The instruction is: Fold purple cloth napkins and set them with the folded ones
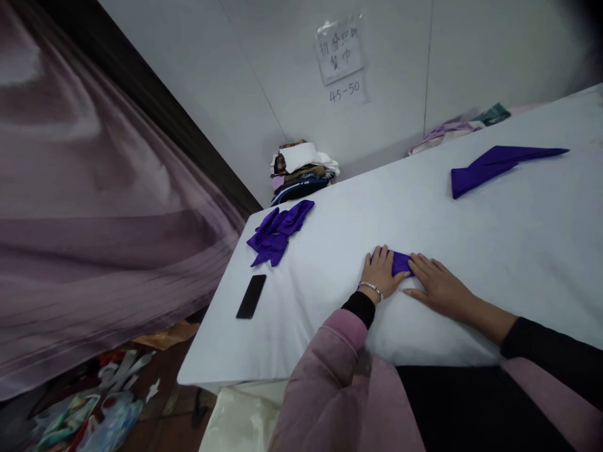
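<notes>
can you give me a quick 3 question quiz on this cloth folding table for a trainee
1. True or false: both hands press on one small purple cloth.
2. What lies nearest the table's left edge? A) phone B) scissors C) cup
3. Fill in: the left hand wears a ____ at the wrist.

Key
1. True: the left hand and right hand lie flat on it.
2. A: the phone lies below the pile of purple cloths.
3. Bracelet.
</notes>
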Demonstrator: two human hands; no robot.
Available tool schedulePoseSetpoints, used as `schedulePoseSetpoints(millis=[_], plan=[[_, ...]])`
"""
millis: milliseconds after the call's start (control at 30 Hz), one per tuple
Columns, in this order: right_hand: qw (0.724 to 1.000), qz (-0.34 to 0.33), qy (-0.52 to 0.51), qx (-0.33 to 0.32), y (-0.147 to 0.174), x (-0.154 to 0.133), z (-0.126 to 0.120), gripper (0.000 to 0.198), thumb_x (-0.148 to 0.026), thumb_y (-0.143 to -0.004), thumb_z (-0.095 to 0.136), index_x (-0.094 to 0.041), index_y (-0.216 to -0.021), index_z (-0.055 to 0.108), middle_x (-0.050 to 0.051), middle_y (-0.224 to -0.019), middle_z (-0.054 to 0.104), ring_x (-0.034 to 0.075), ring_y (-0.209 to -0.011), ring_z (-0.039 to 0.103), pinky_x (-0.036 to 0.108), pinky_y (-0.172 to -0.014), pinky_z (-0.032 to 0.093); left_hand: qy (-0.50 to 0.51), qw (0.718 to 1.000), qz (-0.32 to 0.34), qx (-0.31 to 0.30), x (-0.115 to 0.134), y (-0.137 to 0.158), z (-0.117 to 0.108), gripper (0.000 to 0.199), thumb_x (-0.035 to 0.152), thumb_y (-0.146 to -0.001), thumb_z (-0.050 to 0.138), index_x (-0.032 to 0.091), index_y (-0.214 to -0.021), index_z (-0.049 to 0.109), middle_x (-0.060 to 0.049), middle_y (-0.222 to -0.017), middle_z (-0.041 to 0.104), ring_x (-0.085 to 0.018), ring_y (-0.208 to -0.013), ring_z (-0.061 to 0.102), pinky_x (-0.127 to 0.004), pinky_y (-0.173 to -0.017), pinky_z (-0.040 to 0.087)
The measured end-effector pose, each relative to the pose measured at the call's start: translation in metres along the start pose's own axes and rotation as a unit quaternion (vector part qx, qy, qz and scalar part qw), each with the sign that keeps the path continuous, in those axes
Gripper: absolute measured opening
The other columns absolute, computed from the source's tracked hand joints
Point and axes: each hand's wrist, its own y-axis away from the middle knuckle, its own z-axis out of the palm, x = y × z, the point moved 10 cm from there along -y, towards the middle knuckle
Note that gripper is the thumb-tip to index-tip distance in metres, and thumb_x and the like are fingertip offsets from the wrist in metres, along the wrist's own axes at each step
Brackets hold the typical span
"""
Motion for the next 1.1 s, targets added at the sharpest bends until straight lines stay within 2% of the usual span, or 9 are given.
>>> schedulePoseSetpoints(millis=[167, 400, 500, 600, 733, 867, 1000, 1100], plan=[[1.000, -0.002, -0.001, -0.004, 0.001, -0.001, -0.003, 0.074, -0.063, -0.087, 0.034, -0.011, -0.139, 0.040, 0.020, -0.140, 0.045, 0.031, -0.132, 0.036, 0.050, -0.104, 0.035, 0.000, 1.000, 0.001, 0.000, -0.006, 0.002, 0.008, 0.075, 0.063, -0.089, 0.022, 0.011, -0.142, 0.030, -0.013, -0.152, 0.027, -0.027, -0.141, 0.017, -0.051, -0.114, 0.019], [0.999, 0.017, -0.026, -0.036, 0.007, 0.010, -0.002, 0.073, -0.063, -0.086, 0.038, -0.012, -0.138, 0.044, 0.019, -0.139, 0.045, 0.032, -0.131, 0.038, 0.052, -0.105, 0.033, -0.009, 1.000, 0.000, -0.017, -0.008, 0.001, 0.012, 0.074, 0.061, -0.089, 0.022, 0.010, -0.143, 0.028, -0.013, -0.153, 0.025, -0.027, -0.142, 0.015, -0.052, -0.115, 0.016], [0.997, 0.022, -0.060, -0.047, -0.015, 0.004, -0.011, 0.074, -0.063, -0.086, 0.039, -0.012, -0.140, 0.041, 0.020, -0.142, 0.041, 0.032, -0.134, 0.033, 0.053, -0.108, 0.027, -0.022, 1.000, 0.002, -0.021, -0.011, 0.001, 0.014, 0.071, 0.058, -0.090, 0.026, 0.012, -0.144, 0.027, -0.012, -0.153, 0.023, -0.027, -0.142, 0.014, -0.052, -0.114, 0.016], [0.990, 0.005, -0.126, -0.056, -0.050, -0.014, -0.017, 0.084, -0.067, -0.082, 0.043, -0.013, -0.145, 0.031, 0.020, -0.145, 0.035, 0.034, -0.136, 0.027, 0.056, -0.109, 0.021, -0.034, 0.999, 0.009, -0.036, -0.015, -0.001, 0.021, 0.066, 0.050, -0.090, 0.030, 0.017, -0.147, 0.022, -0.008, -0.155, 0.019, -0.026, -0.143, 0.010, -0.052, -0.115, 0.015], [0.973, 0.011, -0.197, -0.121, -0.075, -0.025, 0.000, 0.091, -0.070, -0.079, 0.043, -0.013, -0.147, 0.025, 0.022, -0.147, 0.029, 0.036, -0.137, 0.023, 0.056, -0.110, 0.018, -0.045, 0.998, 0.012, -0.049, -0.021, -0.005, 0.032, 0.067, 0.041, -0.088, 0.035, 0.023, -0.149, 0.014, -0.003, -0.156, 0.015, -0.026, -0.143, 0.005, -0.052, -0.116, 0.011], [0.965, 0.021, -0.225, -0.131, -0.062, -0.014, 0.012, 0.088, -0.067, -0.080, 0.045, -0.017, -0.148, 0.021, 0.019, -0.149, 0.027, 0.035, -0.136, 0.025, 0.055, -0.110, 0.021, -0.032, 0.999, 0.002, -0.038, -0.026, -0.005, 0.032, 0.066, 0.042, -0.088, 0.033, 0.022, -0.148, 0.015, -0.001, -0.155, 0.016, -0.024, -0.143, 0.008, -0.049, -0.117, 0.010], [0.972, 0.008, -0.209, -0.108, -0.040, 0.002, 0.009, 0.085, -0.064, -0.079, 0.051, -0.019, -0.147, 0.026, 0.019, -0.147, 0.031, 0.035, -0.135, 0.027, 0.057, -0.110, 0.021, -0.023, 0.999, -0.014, -0.020, -0.029, -0.004, 0.026, 0.066, 0.052, -0.090, 0.026, 0.021, -0.148, 0.020, -0.002, -0.154, 0.019, -0.023, -0.143, 0.011, -0.047, -0.117, 0.011], [0.974, 0.003, -0.198, -0.111, -0.028, 0.011, 0.006, 0.085, -0.063, -0.080, 0.050, -0.018, -0.147, 0.024, 0.018, -0.148, 0.029, 0.034, -0.136, 0.026, 0.056, -0.111, 0.019, -0.017, 1.000, -0.015, -0.019, -0.029, -0.004, 0.025, 0.068, 0.055, -0.090, 0.023, 0.019, -0.147, 0.021, -0.002, -0.154, 0.019, -0.023, -0.143, 0.012, -0.047, -0.117, 0.013]])
